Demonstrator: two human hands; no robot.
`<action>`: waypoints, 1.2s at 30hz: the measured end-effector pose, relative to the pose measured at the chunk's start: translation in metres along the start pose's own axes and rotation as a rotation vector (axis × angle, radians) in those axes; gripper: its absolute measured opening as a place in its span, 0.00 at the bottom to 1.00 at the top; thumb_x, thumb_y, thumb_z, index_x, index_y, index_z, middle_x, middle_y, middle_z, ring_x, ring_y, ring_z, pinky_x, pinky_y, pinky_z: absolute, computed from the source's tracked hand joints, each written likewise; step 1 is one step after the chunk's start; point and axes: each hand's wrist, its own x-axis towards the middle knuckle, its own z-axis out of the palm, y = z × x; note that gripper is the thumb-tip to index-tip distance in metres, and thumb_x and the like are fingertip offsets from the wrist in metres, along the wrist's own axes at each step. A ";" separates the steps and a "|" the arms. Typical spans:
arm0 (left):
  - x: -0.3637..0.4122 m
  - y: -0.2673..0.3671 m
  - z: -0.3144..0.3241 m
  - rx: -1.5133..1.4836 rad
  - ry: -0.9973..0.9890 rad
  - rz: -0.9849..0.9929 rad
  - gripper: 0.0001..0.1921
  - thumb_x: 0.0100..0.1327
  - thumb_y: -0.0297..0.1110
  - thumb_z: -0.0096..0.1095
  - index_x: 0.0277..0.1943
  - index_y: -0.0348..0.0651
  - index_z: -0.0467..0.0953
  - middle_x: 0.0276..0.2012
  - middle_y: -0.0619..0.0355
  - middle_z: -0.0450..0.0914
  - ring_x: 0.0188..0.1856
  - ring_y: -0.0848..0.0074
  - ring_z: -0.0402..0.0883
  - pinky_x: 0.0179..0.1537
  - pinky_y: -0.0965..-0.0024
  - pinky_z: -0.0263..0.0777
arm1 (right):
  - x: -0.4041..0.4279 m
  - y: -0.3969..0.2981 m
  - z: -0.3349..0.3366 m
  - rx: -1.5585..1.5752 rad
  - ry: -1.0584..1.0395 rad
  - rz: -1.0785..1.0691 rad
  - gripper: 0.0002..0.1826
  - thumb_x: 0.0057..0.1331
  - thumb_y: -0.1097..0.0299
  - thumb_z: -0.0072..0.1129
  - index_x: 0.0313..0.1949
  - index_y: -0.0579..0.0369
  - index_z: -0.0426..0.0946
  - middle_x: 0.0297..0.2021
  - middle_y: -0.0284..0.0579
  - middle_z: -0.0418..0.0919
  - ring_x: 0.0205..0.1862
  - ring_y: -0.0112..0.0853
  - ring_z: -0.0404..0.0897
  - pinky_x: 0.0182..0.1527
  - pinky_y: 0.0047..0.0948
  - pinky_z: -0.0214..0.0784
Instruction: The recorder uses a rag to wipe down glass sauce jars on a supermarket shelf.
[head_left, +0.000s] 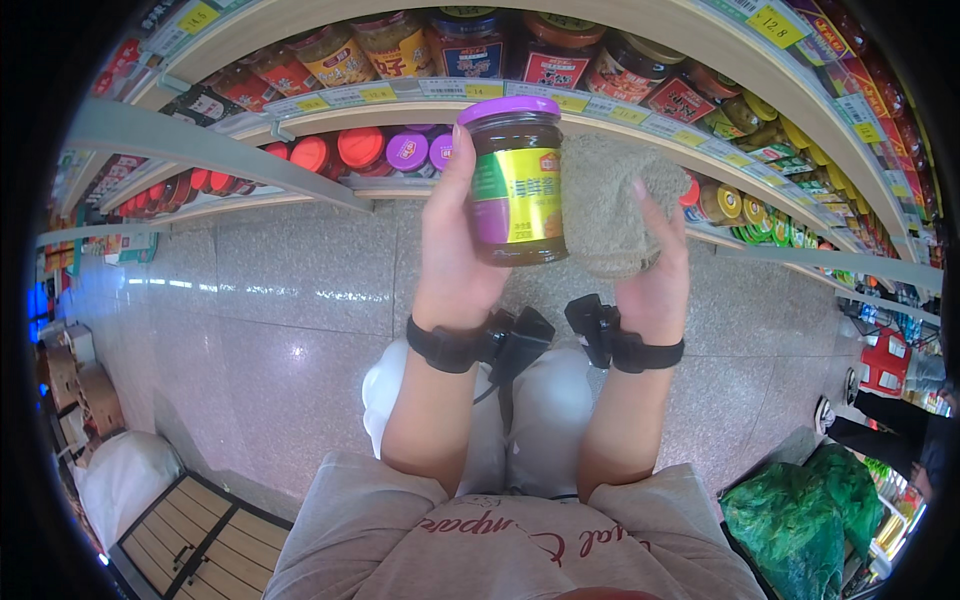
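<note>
A glass sauce jar (517, 191) with a purple lid and a yellow, green and purple label is upright in my left hand (457, 255), my thumb along its side near the lid. My right hand (660, 262) grips a grey-beige cloth (611, 206), which is against or very close to the jar's right side. Some fingers of both hands are hidden behind what they hold. Just beyond, purple-lidded jars (407, 151) and red-lidded jars (360, 148) stand on a low shelf. A black strap with a small device (450, 349) sits on each wrist.
Above is a shelf board (420, 88) with price tags and jars of sauce (469, 52). A grey metal shelf bracket (225, 154) juts out at left. Behind lie a slatted wooden cabinet (202, 540), a white sack (127, 480) and green netting (795, 517). Another person's legs (874, 442) are at right.
</note>
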 end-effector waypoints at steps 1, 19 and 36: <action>0.000 -0.001 0.001 -0.001 -0.001 0.000 0.23 0.66 0.51 0.47 0.52 0.40 0.67 0.40 0.55 0.77 0.40 0.72 0.78 0.37 0.72 0.73 | 0.000 0.001 0.000 0.004 0.001 -0.010 0.27 0.57 0.70 0.58 0.55 0.59 0.63 0.51 0.46 0.70 0.53 0.36 0.71 0.53 0.36 0.64; -0.004 0.002 0.011 0.258 0.045 0.069 0.22 0.65 0.51 0.50 0.51 0.41 0.69 0.41 0.58 0.76 0.41 0.77 0.76 0.40 0.73 0.72 | 0.005 0.001 -0.001 0.059 -0.019 0.019 0.25 0.56 0.71 0.61 0.53 0.62 0.66 0.47 0.45 0.73 0.50 0.33 0.72 0.52 0.32 0.64; -0.005 -0.002 0.002 0.312 0.128 -0.047 0.22 0.52 0.33 0.65 0.49 0.38 0.69 0.38 0.59 0.75 0.39 0.77 0.75 0.39 0.73 0.69 | 0.008 0.006 -0.001 0.039 -0.036 -0.014 0.24 0.56 0.70 0.63 0.50 0.65 0.67 0.45 0.45 0.74 0.46 0.29 0.73 0.51 0.27 0.62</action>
